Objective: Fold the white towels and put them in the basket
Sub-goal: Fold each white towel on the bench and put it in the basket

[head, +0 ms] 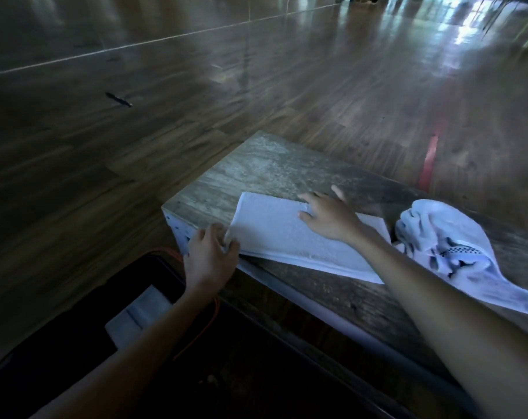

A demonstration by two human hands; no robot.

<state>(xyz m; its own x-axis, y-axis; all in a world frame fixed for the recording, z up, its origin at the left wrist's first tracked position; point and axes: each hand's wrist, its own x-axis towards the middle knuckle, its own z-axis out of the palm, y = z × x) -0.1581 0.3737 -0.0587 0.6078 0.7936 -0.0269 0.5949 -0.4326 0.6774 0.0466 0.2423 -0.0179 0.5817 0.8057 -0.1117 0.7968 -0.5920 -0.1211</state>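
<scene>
The folded white towel (pixel 287 237) lies on the counter (pixel 275 164), long axis along the front edge, with the left hand (pixel 210 255) pinching its left end and the right hand (pixel 326 217) pressing flat, fingers spread, mid-towel (the basket (pixel 45 352) sits below, nearer the left hand).

A worn wooden bench (pixel 275 164) stood on a shiny brown wood floor (pixel 136 140), with a thin pale line (pixel 166 40) far off, a small dark stick-like thing (pixel 118 99) on the left, a red strip (pixel 429 160) on the right, and an orange cord (pixel 172 251) near the bench's left end.
</scene>
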